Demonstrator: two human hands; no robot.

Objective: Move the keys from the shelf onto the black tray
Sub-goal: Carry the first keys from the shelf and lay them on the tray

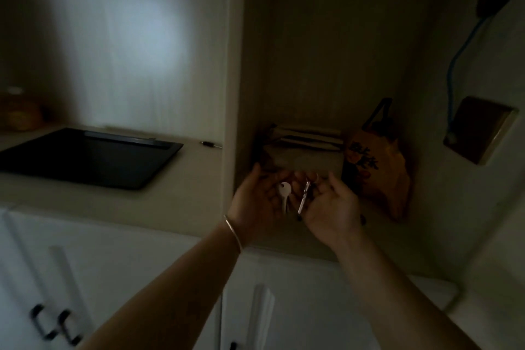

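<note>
Silver keys on a ring hang between my two hands just in front of the shelf niche; one flat key (284, 190) lies against my left palm and a second key (302, 201) dangles from the fingers of my right hand. My left hand (255, 202), with a bangle on the wrist, is cupped under the first key. My right hand (332, 204) pinches the ring end of the bunch. The black tray (85, 158) lies flat on the counter to the left, beyond the niche's side wall.
The scene is dim. A vertical partition (231, 94) separates the tray's counter from the niche. Inside the niche are a stack of papers or boxes (304, 148) and an orange patterned bag (377, 170). A pen (211, 144) lies right of the tray. White cabinet doors sit below.
</note>
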